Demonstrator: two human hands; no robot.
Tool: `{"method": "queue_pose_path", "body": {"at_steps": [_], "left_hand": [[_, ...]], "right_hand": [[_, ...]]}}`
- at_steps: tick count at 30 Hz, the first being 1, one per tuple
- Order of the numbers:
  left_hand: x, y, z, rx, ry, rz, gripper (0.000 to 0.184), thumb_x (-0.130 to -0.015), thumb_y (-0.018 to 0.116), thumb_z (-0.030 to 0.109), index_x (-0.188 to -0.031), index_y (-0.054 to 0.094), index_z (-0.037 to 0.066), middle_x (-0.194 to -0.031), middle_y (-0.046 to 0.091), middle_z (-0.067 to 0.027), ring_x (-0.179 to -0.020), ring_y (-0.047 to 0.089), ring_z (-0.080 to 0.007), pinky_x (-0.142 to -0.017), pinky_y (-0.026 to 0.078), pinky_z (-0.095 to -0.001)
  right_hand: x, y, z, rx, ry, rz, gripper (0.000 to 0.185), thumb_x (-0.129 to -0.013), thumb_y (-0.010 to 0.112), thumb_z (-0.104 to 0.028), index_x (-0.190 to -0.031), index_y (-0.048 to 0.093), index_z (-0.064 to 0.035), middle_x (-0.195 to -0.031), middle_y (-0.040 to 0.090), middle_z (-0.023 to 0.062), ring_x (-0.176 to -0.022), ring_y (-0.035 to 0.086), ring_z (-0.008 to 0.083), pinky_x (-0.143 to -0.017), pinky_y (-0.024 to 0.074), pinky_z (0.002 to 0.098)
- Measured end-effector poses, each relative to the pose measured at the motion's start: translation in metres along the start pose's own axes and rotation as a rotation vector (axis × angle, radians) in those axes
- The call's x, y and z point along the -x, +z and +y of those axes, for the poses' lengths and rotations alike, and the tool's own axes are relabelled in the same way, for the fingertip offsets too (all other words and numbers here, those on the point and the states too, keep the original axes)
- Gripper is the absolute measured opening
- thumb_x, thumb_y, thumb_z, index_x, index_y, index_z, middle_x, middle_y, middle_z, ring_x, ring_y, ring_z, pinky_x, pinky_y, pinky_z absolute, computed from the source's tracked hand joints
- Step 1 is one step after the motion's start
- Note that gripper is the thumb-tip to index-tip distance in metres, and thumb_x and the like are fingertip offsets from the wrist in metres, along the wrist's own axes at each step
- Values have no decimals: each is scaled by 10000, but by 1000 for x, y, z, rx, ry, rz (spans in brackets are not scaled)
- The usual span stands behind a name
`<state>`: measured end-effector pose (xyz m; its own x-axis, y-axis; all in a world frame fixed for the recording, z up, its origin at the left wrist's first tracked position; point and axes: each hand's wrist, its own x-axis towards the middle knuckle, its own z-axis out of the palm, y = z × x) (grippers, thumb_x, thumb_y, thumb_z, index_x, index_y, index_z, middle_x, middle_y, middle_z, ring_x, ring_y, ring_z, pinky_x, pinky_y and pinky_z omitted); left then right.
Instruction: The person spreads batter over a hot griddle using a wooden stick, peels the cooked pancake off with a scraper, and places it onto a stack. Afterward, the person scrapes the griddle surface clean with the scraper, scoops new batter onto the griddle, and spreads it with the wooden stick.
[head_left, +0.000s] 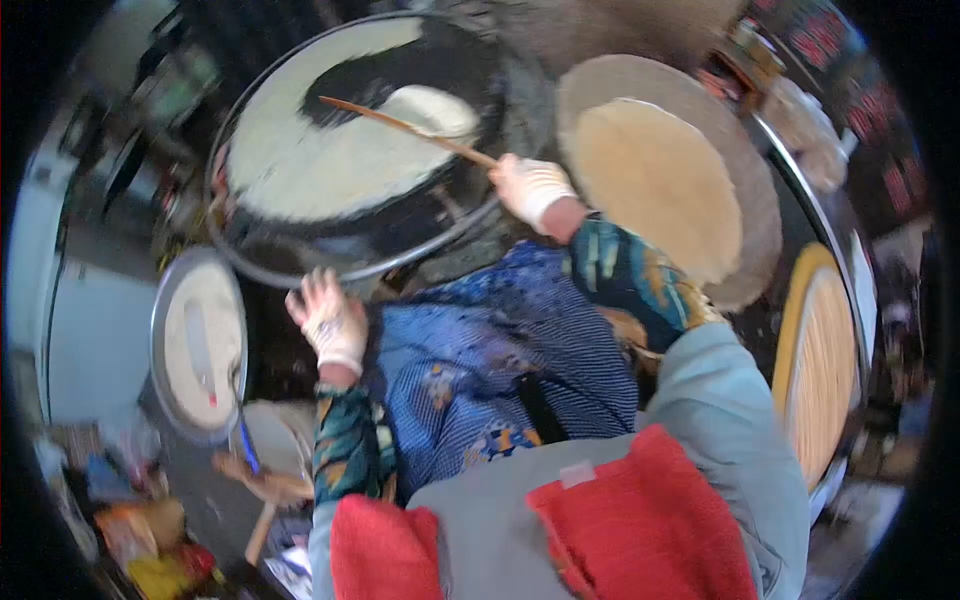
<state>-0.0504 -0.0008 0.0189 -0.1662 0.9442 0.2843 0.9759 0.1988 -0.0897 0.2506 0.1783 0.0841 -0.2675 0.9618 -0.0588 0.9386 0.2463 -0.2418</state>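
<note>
A long thin wooden stick [385, 118] is gripped in my gloved right hand [532, 188]. It reaches left over a large round black griddle [440, 62], where pale batter [320, 170] is spread in a wide curved layer. Beside the stick lies a thicker mound of batter [432, 110]. My left hand [328, 318], also gloved, has its fingers spread at the griddle's near rim and holds nothing. Dark griddle surface shows at the upper right of the spread batter.
Right of the griddle stands a wide bowl of tan batter [655, 175]. A metal basin of white mixture [200, 340] sits at left, with a blue-handled tool [249, 447]. At far right is a yellow-rimmed round tray [820, 370]. Colourful bags [155, 545] lie lower left.
</note>
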Motion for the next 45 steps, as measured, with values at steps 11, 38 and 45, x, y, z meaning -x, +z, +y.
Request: {"method": "queue_pose_path", "body": {"at_steps": [11, 38, 45], "left_hand": [[-5, 34, -33, -22, -131, 38, 553, -793, 600, 205, -1311, 474, 58, -1415, 449, -128, -1334, 390, -317, -1119, 170, -579], [13, 22, 8, 61, -29, 75, 501, -825, 566, 223, -1278, 523, 13, -1390, 484, -151, -1327, 408, -329, -1137, 148, -585], [6, 15, -6, 76, -113, 29, 467, -827, 573, 235, -1238, 553, 16, -1351, 519, -155, -1320, 419, -324, -1136, 146, -590]], "right_hand": [[-2, 33, 11, 283, -42, -60, 372, -974, 420, -377, -1017, 585, -46, -950, 663, 267, -905, 649, 425, -789, 509, 532], [-28, 24, 47, 207, -83, 132, 418, -965, 442, -440, -963, 578, -45, -903, 638, 280, -873, 598, 494, -765, 484, 539], [-44, 24, 57, 246, 35, 92, 407, -959, 429, -442, -949, 593, -69, -955, 656, 274, -899, 629, 462, -798, 497, 530]]}}
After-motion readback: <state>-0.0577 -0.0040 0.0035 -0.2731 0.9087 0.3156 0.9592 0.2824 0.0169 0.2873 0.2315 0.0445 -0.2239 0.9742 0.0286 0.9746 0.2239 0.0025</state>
